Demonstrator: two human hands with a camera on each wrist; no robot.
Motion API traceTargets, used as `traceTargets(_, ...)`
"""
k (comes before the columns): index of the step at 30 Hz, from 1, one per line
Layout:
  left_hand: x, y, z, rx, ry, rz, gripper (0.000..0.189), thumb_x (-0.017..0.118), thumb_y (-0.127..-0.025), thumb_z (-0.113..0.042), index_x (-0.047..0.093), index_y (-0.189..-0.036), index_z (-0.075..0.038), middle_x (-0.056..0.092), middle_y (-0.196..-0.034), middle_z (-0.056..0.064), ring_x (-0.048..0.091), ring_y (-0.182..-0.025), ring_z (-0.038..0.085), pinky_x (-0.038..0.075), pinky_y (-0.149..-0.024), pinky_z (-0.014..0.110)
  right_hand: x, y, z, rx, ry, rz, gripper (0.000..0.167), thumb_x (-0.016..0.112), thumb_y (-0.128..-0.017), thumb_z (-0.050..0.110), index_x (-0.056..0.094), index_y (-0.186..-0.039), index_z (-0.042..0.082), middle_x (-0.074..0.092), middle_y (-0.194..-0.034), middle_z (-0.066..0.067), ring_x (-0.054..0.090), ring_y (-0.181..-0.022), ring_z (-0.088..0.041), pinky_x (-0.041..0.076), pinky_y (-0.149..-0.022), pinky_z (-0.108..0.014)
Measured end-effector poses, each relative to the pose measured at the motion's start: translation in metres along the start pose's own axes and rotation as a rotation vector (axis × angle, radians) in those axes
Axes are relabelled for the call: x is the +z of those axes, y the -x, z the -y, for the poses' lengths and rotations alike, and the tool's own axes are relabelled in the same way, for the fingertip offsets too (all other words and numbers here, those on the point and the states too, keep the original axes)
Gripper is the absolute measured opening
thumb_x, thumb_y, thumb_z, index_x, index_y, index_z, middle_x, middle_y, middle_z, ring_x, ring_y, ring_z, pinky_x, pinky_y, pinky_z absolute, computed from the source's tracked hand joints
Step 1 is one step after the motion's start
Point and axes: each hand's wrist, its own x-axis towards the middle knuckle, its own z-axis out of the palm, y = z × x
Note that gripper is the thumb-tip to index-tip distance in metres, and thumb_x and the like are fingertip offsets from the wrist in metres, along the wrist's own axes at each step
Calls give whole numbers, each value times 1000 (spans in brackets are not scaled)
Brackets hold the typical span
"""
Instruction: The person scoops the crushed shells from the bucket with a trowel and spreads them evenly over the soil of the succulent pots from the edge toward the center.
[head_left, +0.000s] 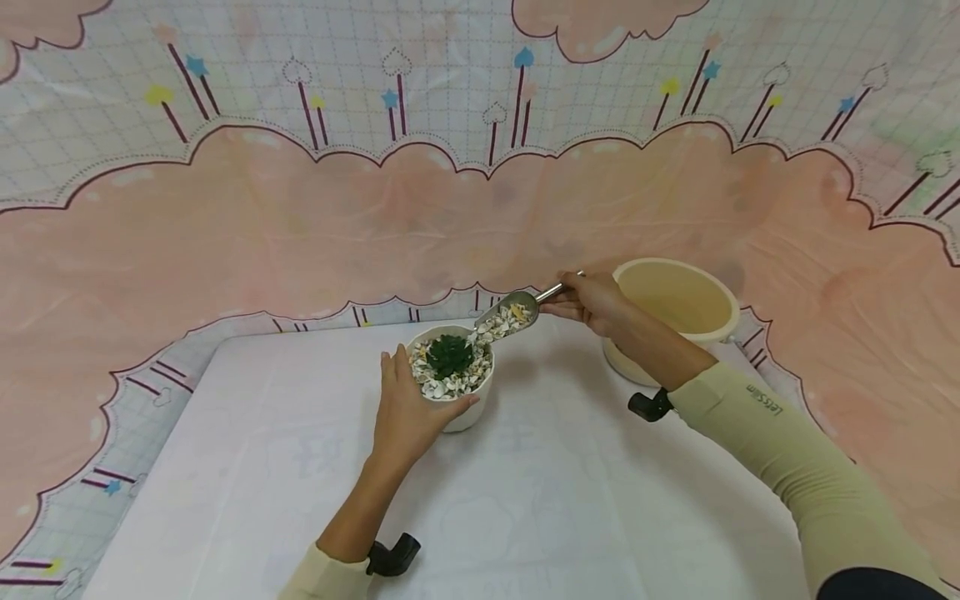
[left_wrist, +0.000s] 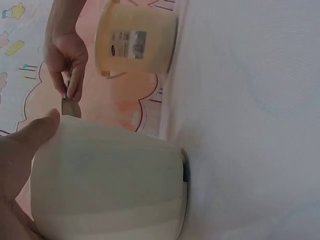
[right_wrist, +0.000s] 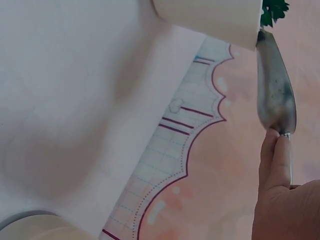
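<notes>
A white plant pot (head_left: 468, 412) stands on the white table, with a dark green succulent (head_left: 450, 356) amid pale stone chips (head_left: 442, 386). My left hand (head_left: 412, 408) grips the pot from the near left, thumb at the front and fingers around the left side of the rim. My right hand (head_left: 592, 302) holds a metal scoop (right_wrist: 276, 92) by its handle. White and yellowish chips (head_left: 510, 321) lie in the scoop, whose tip is right at the pot's far right rim. In the left wrist view the pot's wall (left_wrist: 110, 175) hides most of the scoop.
A cream bucket (head_left: 622, 362) with a label on its side stands at the table's back right, partly behind my right forearm. The white table (head_left: 300, 467) ends at the back against a pink and white patterned cloth (head_left: 450, 225).
</notes>
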Motion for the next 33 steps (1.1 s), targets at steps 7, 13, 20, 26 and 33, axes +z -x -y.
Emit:
traceTargets(7,-1,-10,10,57,34,7,133,93,-76,-50,13,-165,6,12,-170,30,17,-155,49,30,-119,62,-1,0,3,-3,1,-7,26,48,-114,17,64,-111,-4,75,-85,-16,79,-75,-24,61,-78,-31)
traceTargets(13,-8,-15,16,76,83,57,130,95,-76,-45,14,-166,3,16,-170,29,17,-156,48,27,-119,64,-1,0,4,-6,-11,-3,26,48,-114,16,65,-110,-4,76,-87,-17,79,-76,-25,61,-79,-31)
traceTargets(20,-9,-9,10,49,122,68,130,95,-77,-39,9,-166,3,7,-171,29,9,-157,48,26,-120,64,0,0,2,4,-1,-9,26,48,-114,17,63,-112,-4,75,-86,-16,79,-74,-24,61,-78,-31)
traceTargets(26,0,-4,5,21,52,-11,137,94,-74,-52,9,-166,4,5,-171,30,10,-157,48,30,-119,62,1,-1,1,0,1,-7,27,48,-114,18,63,-111,-4,75,-85,-15,79,-75,-24,61,-78,-30)
traceTargets(33,-2,-12,14,84,68,1,133,96,-73,-47,14,-166,3,14,-170,28,15,-156,47,30,-118,63,0,-5,2,-4,-6,-10,26,49,-114,18,64,-112,-4,76,-87,-16,79,-77,-24,61,-78,-31)
